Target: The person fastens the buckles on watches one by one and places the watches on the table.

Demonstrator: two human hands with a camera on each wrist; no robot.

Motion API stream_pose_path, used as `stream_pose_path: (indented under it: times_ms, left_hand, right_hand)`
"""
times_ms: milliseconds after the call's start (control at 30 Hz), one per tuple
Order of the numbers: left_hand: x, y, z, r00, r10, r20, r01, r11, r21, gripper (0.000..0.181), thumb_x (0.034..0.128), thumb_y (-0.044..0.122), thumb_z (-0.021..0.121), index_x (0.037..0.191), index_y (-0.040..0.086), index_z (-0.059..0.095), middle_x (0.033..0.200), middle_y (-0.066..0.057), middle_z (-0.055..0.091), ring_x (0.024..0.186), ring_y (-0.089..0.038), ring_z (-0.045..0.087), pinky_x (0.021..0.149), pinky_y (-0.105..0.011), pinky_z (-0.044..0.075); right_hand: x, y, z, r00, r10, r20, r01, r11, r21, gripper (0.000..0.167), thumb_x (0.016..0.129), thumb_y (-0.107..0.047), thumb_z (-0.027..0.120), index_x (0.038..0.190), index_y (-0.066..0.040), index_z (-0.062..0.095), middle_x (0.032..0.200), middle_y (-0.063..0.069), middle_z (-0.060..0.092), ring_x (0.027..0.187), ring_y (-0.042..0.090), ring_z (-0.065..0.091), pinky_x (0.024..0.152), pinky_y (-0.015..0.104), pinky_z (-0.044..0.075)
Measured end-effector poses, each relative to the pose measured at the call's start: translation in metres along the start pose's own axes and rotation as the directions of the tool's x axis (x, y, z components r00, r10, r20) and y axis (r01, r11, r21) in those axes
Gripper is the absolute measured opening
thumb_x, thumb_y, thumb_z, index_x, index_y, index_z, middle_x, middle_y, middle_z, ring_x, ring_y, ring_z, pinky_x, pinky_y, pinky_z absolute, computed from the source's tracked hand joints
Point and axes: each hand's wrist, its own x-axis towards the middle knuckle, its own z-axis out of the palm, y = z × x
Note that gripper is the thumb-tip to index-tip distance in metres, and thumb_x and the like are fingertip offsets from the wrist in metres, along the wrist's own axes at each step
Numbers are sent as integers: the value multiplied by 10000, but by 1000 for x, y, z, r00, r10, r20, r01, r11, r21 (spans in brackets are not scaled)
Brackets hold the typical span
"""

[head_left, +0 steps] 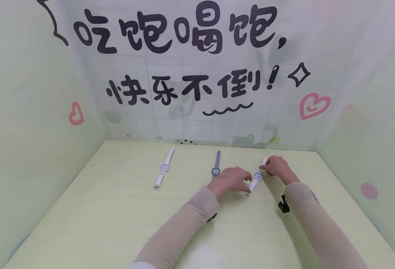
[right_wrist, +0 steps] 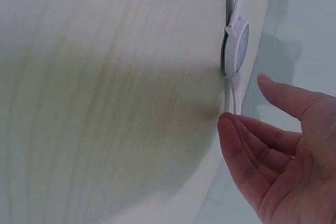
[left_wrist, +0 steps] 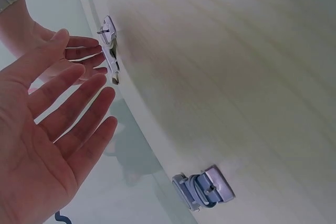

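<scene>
A white watch (head_left: 258, 176) lies at a slant on the right part of the table, between the two hands. My right hand (head_left: 278, 168) is at its far strap; in the right wrist view the strap of the white watch (right_wrist: 237, 51) runs against the fingers of my right hand (right_wrist: 283, 156), with the thumb held apart. My left hand (head_left: 231, 181) reaches beside the buckle end, thumb and fingers spread. Relaxed and empty, my left hand (left_wrist: 58, 124) shows in the left wrist view, short of the watch buckle (left_wrist: 109, 35).
A blue watch (head_left: 215, 171), partly covered by my left hand, lies mid-table. Another white watch (head_left: 164, 168) lies farther left. Printed curtains stand behind and at both sides of the pale table (head_left: 117, 209).
</scene>
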Motion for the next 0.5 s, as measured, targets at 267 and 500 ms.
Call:
stream_pose_path:
  times_ms: [267,500]
  left_hand:
    - [-1,2,0,1000,-2,4,2,1000,0,420,873,434,749,1254,272,677,1165,84,716,990,-80,651,747,-236,517]
    - [-2,2,0,1000,1,5,-1,1000,10,418,876,442,744,1252,273,677,1162,91,716,990,-76,648,756,-246,521]
  right_hand:
    - [0,-2,2,998,61,5,-62,996,67,314,928,-284,687,782,-7,695,599,7,602,584,113,549,580,222,424]
    - [3,-2,5,995,95,3,-95,992,79,335,914,-298,693,704,-44,633,552,-8,538,546,112,479,565,234,383]
